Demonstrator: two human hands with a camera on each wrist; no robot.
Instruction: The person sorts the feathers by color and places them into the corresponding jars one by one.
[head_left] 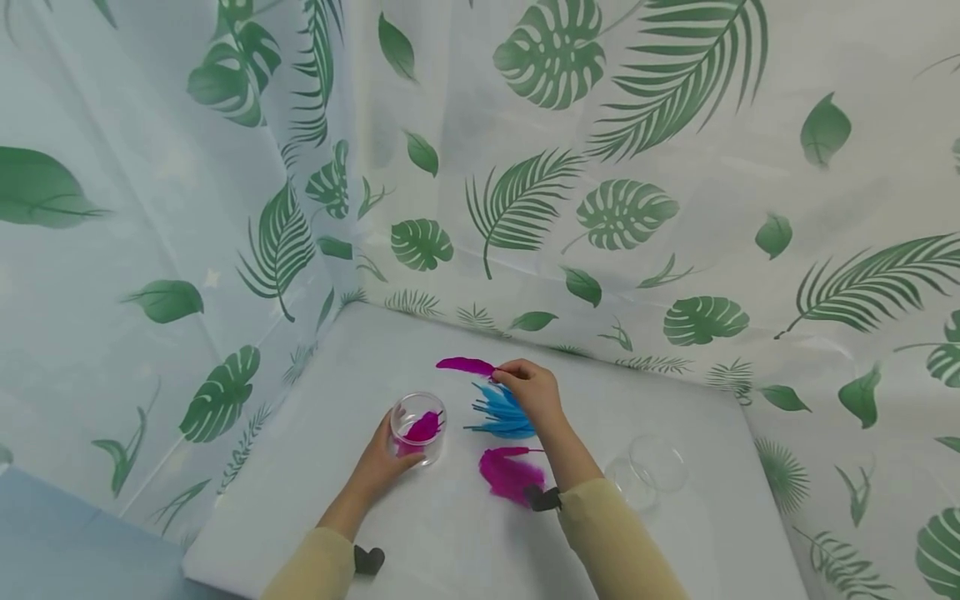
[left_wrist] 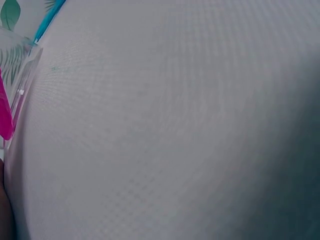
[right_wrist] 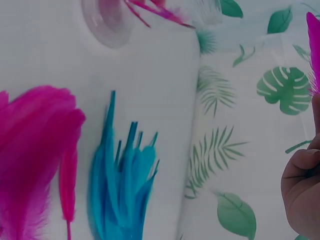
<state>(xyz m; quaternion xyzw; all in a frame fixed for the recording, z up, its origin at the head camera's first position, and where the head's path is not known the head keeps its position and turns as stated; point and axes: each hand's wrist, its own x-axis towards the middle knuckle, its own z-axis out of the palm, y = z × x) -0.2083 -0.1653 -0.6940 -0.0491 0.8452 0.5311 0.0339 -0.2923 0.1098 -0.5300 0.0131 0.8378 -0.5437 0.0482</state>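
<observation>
My left hand (head_left: 378,468) holds a clear round jar (head_left: 433,455) by its side, fingers and thumb around the wall. Inside the jar are magenta feathers (head_left: 424,427), some stems poking up at the rim. Between thumb and fingertips, my right hand (head_left: 534,392) pinches one magenta feather (head_left: 463,365), which points left beyond the jar. Below that hand lies a bundle of blue feathers (head_left: 501,417), partly covered by it. Nearer to me is a pile of magenta feathers (head_left: 512,477). The left wrist view catches only the jar's edge (left_wrist: 27,85).
Two clear round pieces (head_left: 658,463), like lids or dishes, overlap on the right of the white table (head_left: 720,517). A leaf-printed curtain (head_left: 465,200) hangs along the table's back and left. A dark band sits at each sleeve cuff.
</observation>
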